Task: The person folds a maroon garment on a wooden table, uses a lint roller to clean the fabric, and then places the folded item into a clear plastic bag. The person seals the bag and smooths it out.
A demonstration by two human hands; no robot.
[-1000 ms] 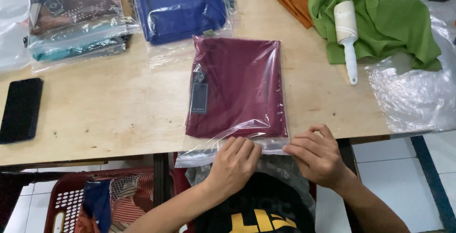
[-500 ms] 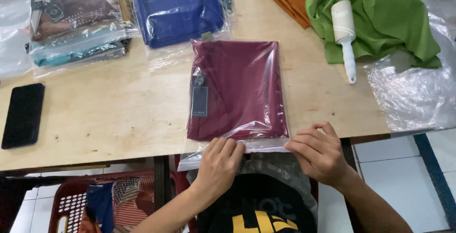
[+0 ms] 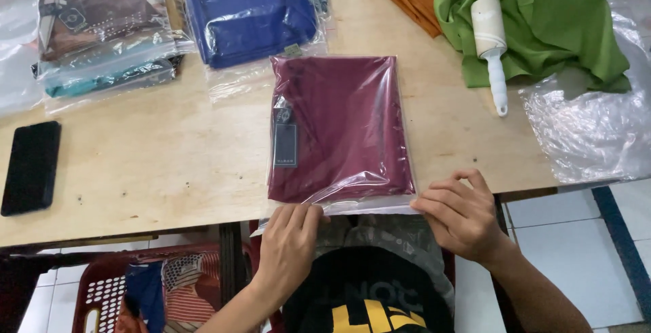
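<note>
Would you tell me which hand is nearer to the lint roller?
Right. The right hand sits below the lint roller; the left hand is farther left, across the bagged maroon garment.

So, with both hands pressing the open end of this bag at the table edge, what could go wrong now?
1. The clear bag with the maroon garment overhangs the table edge; it may slide off.
2. The left hand and right hand press apart, so the flap may close wrinkled.

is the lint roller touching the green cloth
Touching: the head view shows the lint roller lying on the green cloth, its handle reaching onto the table.
</note>
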